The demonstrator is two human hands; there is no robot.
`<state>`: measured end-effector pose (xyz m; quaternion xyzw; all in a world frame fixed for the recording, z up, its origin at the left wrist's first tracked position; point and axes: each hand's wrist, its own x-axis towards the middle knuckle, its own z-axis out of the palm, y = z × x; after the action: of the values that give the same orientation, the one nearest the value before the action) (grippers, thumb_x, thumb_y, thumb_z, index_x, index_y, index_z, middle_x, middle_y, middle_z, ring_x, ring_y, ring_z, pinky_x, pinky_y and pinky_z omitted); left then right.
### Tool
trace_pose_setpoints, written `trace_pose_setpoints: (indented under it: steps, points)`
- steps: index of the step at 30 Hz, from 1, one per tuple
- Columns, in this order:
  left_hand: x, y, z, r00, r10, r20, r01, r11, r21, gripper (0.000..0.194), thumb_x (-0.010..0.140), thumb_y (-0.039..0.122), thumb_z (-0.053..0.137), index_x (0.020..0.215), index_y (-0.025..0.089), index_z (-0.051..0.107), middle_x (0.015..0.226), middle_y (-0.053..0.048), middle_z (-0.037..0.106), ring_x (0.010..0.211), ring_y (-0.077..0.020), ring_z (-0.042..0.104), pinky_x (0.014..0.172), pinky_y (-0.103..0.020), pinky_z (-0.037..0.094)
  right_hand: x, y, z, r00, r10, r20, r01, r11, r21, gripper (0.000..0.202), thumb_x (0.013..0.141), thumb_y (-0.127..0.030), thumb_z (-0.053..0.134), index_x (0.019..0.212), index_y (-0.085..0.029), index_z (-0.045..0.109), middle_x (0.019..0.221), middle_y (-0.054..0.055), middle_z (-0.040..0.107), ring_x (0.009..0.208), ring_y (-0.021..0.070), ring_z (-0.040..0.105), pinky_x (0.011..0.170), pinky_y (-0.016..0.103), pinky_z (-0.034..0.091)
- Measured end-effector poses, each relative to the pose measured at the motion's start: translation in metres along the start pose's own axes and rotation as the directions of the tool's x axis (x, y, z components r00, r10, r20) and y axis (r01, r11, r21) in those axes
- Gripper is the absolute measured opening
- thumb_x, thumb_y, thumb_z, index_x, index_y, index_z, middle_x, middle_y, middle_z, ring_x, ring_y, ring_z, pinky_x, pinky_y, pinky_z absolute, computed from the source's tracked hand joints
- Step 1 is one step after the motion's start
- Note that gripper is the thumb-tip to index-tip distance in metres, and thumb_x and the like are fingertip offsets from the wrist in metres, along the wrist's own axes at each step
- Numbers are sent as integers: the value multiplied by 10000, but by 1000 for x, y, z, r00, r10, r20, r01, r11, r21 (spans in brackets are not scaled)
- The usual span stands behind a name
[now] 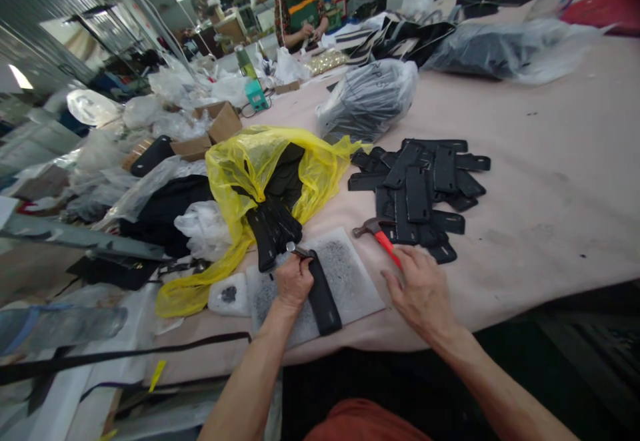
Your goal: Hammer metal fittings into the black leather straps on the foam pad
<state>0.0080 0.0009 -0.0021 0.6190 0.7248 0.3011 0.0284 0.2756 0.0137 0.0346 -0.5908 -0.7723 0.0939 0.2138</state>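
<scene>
On a worn white board point(350, 274) at the table's front edge lies a long black padded piece point(325, 297). My left hand point(295, 281) is closed round a small metal tool point(299, 250) at the piece's upper end. To the right, my right hand point(417, 287) is beside the red handle of a hammer point(387, 246); its fingers lie over the handle's end, with the thumb apart. The hammer's head rests near a heap of flat black pieces point(417, 187). More black pieces point(273, 231) stick out of a yellow plastic bag point(225, 174) behind the board.
A clear bag of dark pieces point(370, 97) stands behind the heap. Cardboard point(220, 124) and plastic bags crowd the left side. A small white block point(229, 295) lies left of the board. Across the table a person point(303, 14) works with both hands.
</scene>
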Motion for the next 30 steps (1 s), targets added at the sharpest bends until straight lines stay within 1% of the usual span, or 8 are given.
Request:
trace_pose_setpoints:
  steps: [8,11,13,16,19,22,25,30]
  points:
    - [-1,2,-2,1000,4,8,-4,1000,-16,147,831,176,530,905,187,656,833,-101,713,757,-233,679,659,-302,488,1,40,-4,838,279,469,-358,930,86,66,796,-252,540,817,-204,500,706,27,559,637,181,562,571,292,408]
    - [-1,3,-4,1000,26,9,-26,999,-26,160,836,156,527,941,186,643,838,-91,716,783,-234,686,659,-299,488,10,19,-16,601,281,748,-720,598,353,116,774,-286,529,775,-224,431,605,-44,488,457,115,460,433,238,365]
    - [-1,4,-5,999,35,7,-35,999,-23,171,834,150,533,965,188,636,836,-87,718,786,-238,690,650,-302,489,17,2,-30,540,243,806,-805,429,410,162,794,-348,511,761,-232,404,589,-69,453,387,87,385,366,212,311]
    - [-1,4,-7,999,41,6,-41,999,-26,183,823,135,543,973,193,630,832,-82,720,783,-238,694,647,-303,490,30,-26,-62,750,254,611,-623,583,522,266,865,-476,449,751,-238,412,553,-77,412,368,86,354,343,208,271]
    - [-1,5,-7,999,45,4,-45,998,-42,187,823,127,541,977,192,626,838,-83,722,800,-234,696,663,-299,494,43,-53,-94,983,54,175,-136,855,500,324,924,-504,391,753,-235,446,553,-50,448,434,106,424,426,231,313]
    - [-1,5,-7,999,38,10,-38,999,-32,181,834,139,538,986,189,623,850,-83,725,803,-229,697,666,-294,493,49,-72,-111,963,-261,-71,270,935,231,294,961,-423,371,757,-230,461,556,-30,484,454,116,448,475,256,285]
    - [0,5,-7,999,31,33,-31,999,-8,171,842,149,538,986,193,619,868,-67,728,796,-217,697,664,-288,491,51,-81,-117,861,-505,57,507,862,-18,282,974,-343,378,732,-222,460,547,-27,505,417,115,432,459,283,213]
    - [0,5,-7,998,23,62,-24,1000,11,156,848,150,538,978,194,612,881,-48,729,822,-206,697,686,-281,494,51,-91,-133,850,-520,-88,521,854,-17,234,978,-319,396,790,-205,476,559,-41,495,425,108,445,461,258,235]
